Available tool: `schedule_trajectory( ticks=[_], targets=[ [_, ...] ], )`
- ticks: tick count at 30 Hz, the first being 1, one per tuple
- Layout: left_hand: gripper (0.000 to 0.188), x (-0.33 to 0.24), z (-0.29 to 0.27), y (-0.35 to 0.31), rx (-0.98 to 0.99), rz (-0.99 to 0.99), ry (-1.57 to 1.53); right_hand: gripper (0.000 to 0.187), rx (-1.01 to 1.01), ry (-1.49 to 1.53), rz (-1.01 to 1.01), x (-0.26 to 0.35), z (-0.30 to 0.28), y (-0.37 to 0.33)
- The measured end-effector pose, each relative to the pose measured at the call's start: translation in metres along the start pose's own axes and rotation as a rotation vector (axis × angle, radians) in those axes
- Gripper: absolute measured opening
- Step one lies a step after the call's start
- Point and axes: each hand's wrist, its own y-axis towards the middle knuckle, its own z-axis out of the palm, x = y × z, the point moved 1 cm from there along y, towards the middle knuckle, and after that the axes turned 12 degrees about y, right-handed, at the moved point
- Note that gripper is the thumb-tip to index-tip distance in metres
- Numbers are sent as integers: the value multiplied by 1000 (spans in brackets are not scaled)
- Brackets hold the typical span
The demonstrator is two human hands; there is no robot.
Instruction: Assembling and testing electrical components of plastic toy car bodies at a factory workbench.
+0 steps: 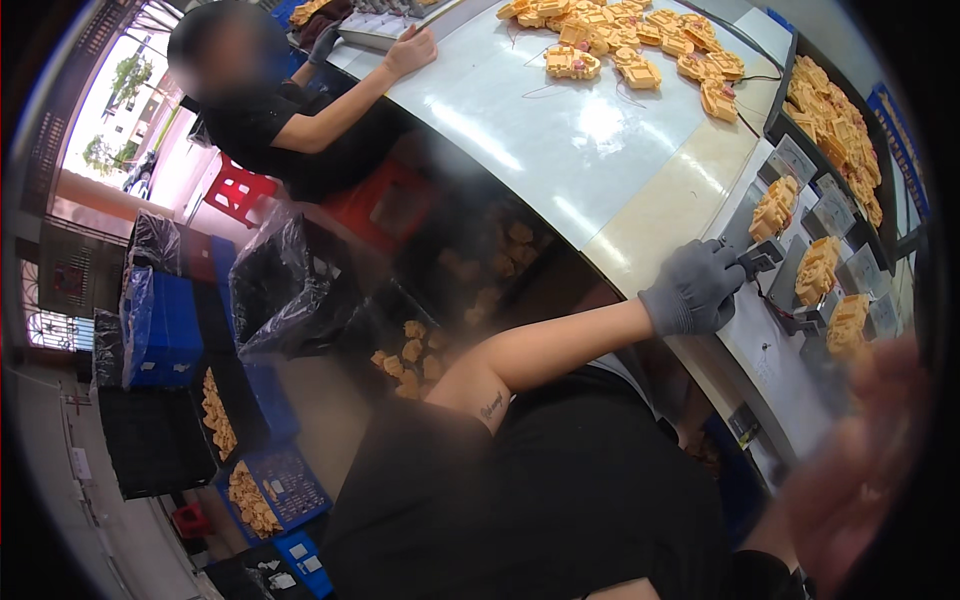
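Note:
My left hand [695,287], in a grey glove, reaches over the table's right part with its fingers closed around a small black block-like part [765,258]. This part sits beside a row of fixtures with clear plates. Yellow-orange moulded plastic pieces stand in the row: one piece [774,208] just beyond my left hand, a second piece [818,270] to its right, and a third piece [848,325] nearer me. My right hand [850,490] is bare and smeared by motion at the lower right, close to the third piece. Its fingers cannot be made out.
Many similar pieces [630,35] lie on the white table [520,120], some with thin wires. A black tray [785,95] heaped with more stands at the right. Across the table sits a co-worker [290,130]. Blue crates [165,325] and a bag-lined bin [290,285] stand left.

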Motion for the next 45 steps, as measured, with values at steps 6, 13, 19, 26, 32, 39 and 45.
schedule_trajectory(
  ticks=[6, 13, 19, 26, 32, 39, 45],
  targets=[
    [12, 2, 2, -1, 8, 0, -1, 22, -15, -61, 91, -4, -5, -2],
    [11, 0, 2, -2, 10, 4, -3, 19, -33, -126, 190, -12, -8, -6],
    [13, 4, 3, -4, 31, -5, -19, 18, -44, -183, 293, -24, -10, -2],
    [10, 7, -9, 3, -33, 30, -7, 33, -3, 34, -115, -108, 20, -18],
    [10, 0, -11, 10, 90, 9, -75, 31, -266, 487, 364, -173, 39, -87],
    [10, -4, -13, 8, 176, 32, -19, 30, -318, 787, 470, -205, 80, -129],
    [10, -5, -12, 12, 199, 38, 15, 9, -408, 468, 405, -220, 85, -113]
  ],
)
